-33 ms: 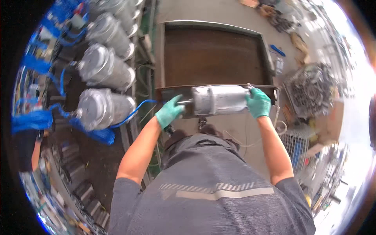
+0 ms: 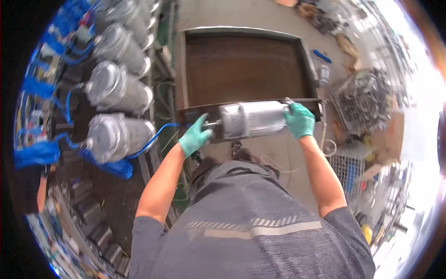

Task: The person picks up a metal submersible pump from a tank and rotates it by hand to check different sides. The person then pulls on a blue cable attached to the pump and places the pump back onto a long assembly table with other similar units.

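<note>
A silvery metal cylinder (image 2: 254, 120) is held level in front of me, one end toward each hand. My left hand (image 2: 194, 137), in a green glove, curls its thumb and fingers round the short rod (image 2: 213, 124) at the left end. At the opposite end, my right hand (image 2: 301, 122), gloved alike, grips the edge; its fingertips are partly hidden behind the cylinder. Just beyond the cylinder lies the near edge of a rectangular metal tank (image 2: 239, 30) with a brown interior.
Similar large cylinders (image 2: 121, 136) with blue hoses (image 2: 161, 131) lie in a row on the left. On the right are a heap of metal parts (image 2: 364, 100) and a wire crate (image 2: 348, 172). A pale hose (image 2: 297, 168) crosses the floor. Another person's arm (image 2: 42, 193) shows far left.
The view has shifted a little, so the surroundings sit farther left. The cylinder's left end is slightly lower, and both hands stay at its ends.
</note>
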Demonstrator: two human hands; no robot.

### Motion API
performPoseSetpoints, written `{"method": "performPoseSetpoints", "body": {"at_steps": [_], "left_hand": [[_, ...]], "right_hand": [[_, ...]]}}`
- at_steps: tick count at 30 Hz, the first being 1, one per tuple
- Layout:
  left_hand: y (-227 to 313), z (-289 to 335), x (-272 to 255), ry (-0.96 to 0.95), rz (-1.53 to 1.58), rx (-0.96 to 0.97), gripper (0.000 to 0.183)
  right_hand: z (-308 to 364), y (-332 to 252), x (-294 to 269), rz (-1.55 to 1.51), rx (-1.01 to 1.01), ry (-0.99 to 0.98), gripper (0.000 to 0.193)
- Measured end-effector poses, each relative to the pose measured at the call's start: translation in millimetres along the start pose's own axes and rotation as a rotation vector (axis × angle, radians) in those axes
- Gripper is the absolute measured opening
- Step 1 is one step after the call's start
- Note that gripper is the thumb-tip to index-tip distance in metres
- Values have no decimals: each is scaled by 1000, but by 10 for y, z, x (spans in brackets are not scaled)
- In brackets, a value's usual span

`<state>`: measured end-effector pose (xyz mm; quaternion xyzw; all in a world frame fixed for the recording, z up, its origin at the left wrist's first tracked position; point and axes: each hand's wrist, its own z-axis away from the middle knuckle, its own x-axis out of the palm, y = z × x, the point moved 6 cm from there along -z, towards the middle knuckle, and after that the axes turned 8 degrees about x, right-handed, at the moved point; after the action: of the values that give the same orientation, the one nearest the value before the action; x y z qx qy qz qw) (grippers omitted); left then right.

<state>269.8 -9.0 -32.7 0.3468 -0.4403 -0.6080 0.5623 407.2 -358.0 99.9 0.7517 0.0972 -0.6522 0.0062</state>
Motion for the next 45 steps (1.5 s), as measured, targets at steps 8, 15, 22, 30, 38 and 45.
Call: {"method": "performPoseSetpoints", "body": {"at_steps": [8, 15, 22, 30, 38, 45], "left_hand": [[216, -125, 24, 175, -1310, 121, 32], [128, -119, -50, 43, 76, -590, 65], [125, -110, -23, 124, -307, 198, 34], [253, -153, -88, 25, -848, 82, 50], [174, -79, -9, 428, -1162, 428, 28], [339, -75, 196, 323, -1005, 292, 31]], "right_hand": [[8, 19, -32, -6, -10, 29, 24], [41, 48, -16, -15, -12, 27, 27], [26, 71, -45, -67, 20, 37, 24], [-10, 58, 48, -21, -33, 12, 22], [180, 82, 28, -13, -17, -10, 23], [378, 159, -60, -121, -41, 22, 18]]}}
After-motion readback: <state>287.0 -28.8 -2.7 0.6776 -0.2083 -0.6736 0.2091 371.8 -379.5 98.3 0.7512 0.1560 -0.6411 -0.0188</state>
